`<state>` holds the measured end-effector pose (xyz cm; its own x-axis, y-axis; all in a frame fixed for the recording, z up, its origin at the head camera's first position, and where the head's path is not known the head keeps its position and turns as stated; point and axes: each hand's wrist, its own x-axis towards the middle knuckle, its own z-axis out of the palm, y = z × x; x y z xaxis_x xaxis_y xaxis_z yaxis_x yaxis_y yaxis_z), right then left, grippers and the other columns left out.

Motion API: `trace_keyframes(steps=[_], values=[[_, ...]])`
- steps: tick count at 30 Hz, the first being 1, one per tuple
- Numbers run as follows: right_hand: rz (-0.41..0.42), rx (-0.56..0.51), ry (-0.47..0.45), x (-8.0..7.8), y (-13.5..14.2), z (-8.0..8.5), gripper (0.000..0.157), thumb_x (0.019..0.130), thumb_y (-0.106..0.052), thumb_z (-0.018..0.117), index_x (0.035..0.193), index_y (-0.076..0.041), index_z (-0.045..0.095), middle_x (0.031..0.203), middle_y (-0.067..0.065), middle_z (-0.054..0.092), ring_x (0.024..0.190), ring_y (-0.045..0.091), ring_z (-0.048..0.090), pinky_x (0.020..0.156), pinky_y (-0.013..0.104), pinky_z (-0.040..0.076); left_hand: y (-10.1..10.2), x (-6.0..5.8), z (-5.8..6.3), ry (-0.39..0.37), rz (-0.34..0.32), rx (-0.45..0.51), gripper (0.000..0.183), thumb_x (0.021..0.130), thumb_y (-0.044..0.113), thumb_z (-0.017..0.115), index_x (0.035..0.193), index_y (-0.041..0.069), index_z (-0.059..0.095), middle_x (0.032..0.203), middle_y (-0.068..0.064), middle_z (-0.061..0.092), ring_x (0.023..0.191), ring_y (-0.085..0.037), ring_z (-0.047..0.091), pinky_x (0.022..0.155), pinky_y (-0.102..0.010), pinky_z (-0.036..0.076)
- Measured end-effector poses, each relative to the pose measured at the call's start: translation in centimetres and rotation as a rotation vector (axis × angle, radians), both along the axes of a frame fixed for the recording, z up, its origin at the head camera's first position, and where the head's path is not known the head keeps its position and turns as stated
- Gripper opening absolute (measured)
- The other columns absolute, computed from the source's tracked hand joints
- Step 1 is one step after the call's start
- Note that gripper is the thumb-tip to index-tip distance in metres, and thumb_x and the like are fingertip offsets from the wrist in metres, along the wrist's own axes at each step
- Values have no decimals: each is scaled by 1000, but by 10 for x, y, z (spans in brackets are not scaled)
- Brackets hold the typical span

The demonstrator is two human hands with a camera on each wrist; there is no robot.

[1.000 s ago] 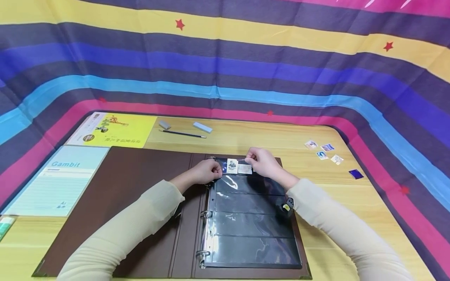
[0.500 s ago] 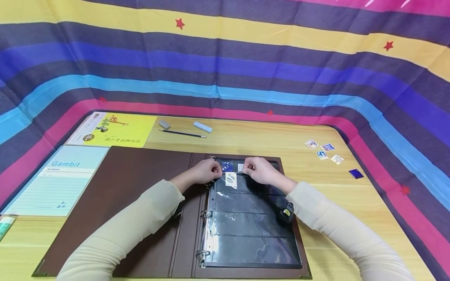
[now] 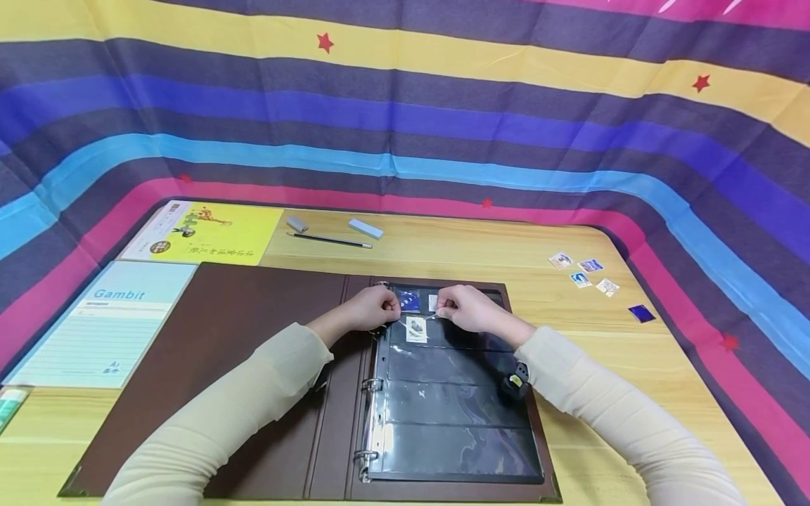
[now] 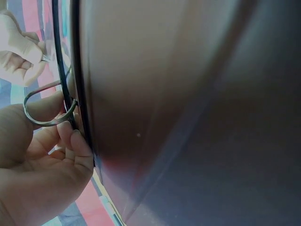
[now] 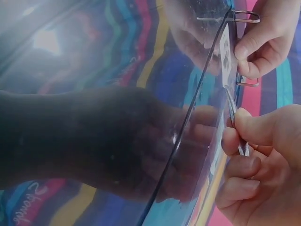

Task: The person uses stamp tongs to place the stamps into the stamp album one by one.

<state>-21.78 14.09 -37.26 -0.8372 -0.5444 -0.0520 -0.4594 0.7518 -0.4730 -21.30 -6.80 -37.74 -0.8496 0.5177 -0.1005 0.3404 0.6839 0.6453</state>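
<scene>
A pair of tweezers (image 5: 231,104) is pinched between the thumb and fingers of the right hand (image 3: 471,308), and the tips are brought up to a portrait stamp (image 3: 416,329); whether the stamp is actually clasped by them cannot be told. That stamp is seen near the top of the pocket page (image 3: 468,450), with a blue stamp (image 3: 410,301) at its twelve o'clock and a pale stamp (image 3: 432,303), partly covered by the right hand, at its one o'clock. The top inner edge of the page, by a ring (image 4: 47,123) of the open binder (image 3: 266,337), appears to be pinched by the curled fingers of the left hand (image 3: 368,308), at the portrait stamp's ten o'clock. Further stamps (image 3: 580,280) are laid on the surface (image 3: 493,246) between two and three o'clock.

The stamp could be creased, or a corner torn, if the tweezers are squeezed too hard or tilted against the film. It could also be dropped or twisted if it is held only by an edge. Should the page be tugged by the left hand, the neighbouring stamps might be shifted, and glare on the plastic could cause the pocket's lip to be misjudged.
</scene>
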Motion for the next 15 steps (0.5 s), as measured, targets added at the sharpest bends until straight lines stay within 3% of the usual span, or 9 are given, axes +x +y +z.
trace_keyframes(steps=[5, 9, 15], values=[[22, 5, 25, -1, 3, 1, 8, 79, -12, 55, 71, -14, 54, 64, -4, 53, 57, 9, 44, 56, 26, 36, 0, 0, 0, -4, 2, -4, 9, 76, 6, 53, 67, 8, 54, 59, 2, 45, 61, -10, 42, 66, -25, 35], [-10, 2, 83, -1, 10, 4, 7, 78, -12, 56, 72, -13, 54, 67, -5, 53, 62, 9, 47, 59, 27, 38, 1, -1, -1, 2, 3, -14, 9, 76, 7, 54, 67, 8, 55, 60, 2, 46, 62, -11, 43, 66, -26, 35], [-93, -135, 80, 0, 44, 6, 5, 79, -11, 54, 79, -6, 51, 71, 1, 54, 65, 13, 49, 58, 29, 39, 1, -2, -4, 1, 18, -16, 11, 75, 5, 52, 65, 8, 53, 58, 2, 43, 58, -11, 42, 65, -26, 34]])
